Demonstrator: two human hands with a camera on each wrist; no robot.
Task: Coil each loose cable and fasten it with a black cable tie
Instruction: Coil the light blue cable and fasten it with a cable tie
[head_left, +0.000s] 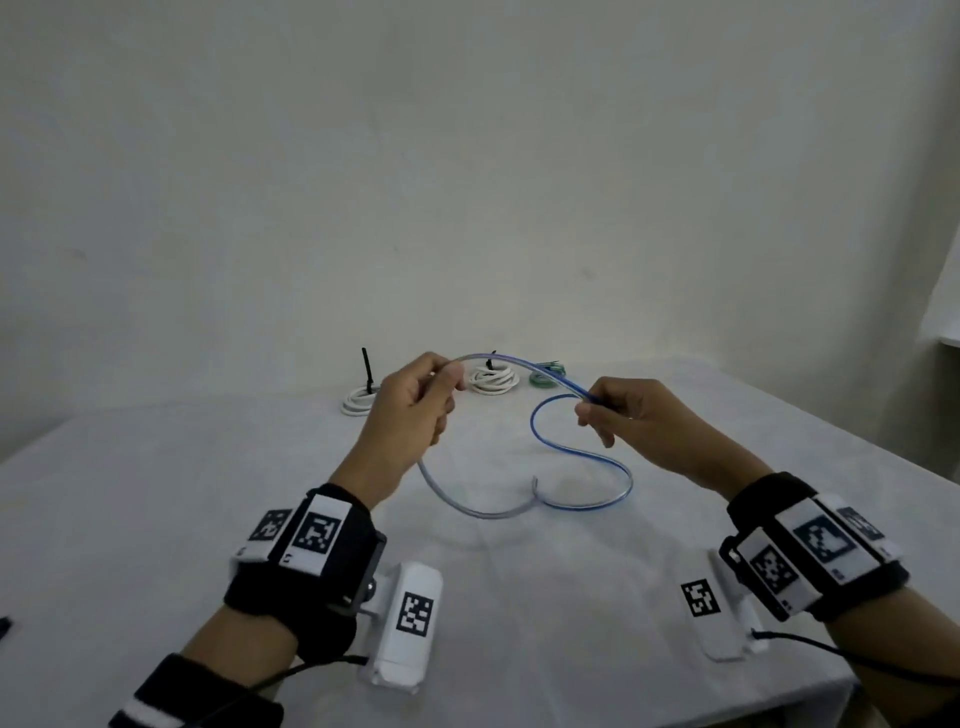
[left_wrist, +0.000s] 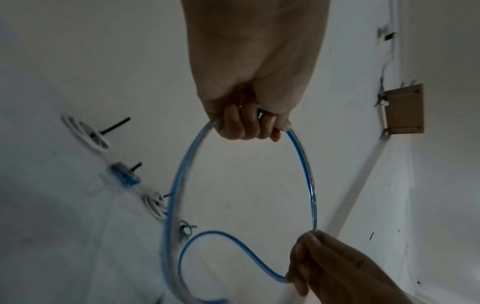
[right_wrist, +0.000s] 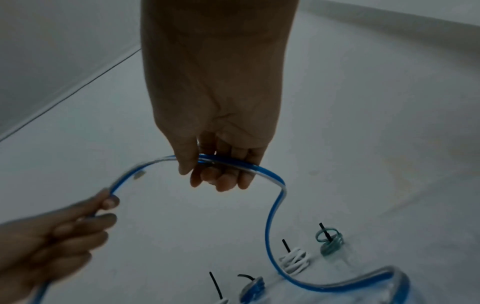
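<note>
Left hand (head_left: 415, 400) and right hand (head_left: 631, 415) both grip the blue cable (head_left: 587, 457), arched above the table (head_left: 156, 493); its slack lies below. Behind it: tied white coil (head_left: 493, 382), green coil (head_left: 545, 375).

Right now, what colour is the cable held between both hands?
Blue with a clear or silvery edge; the cable shows best in the right wrist view.

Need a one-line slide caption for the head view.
Both hands, left and right, grip a blue cable over the table; tied coils behind.
</note>
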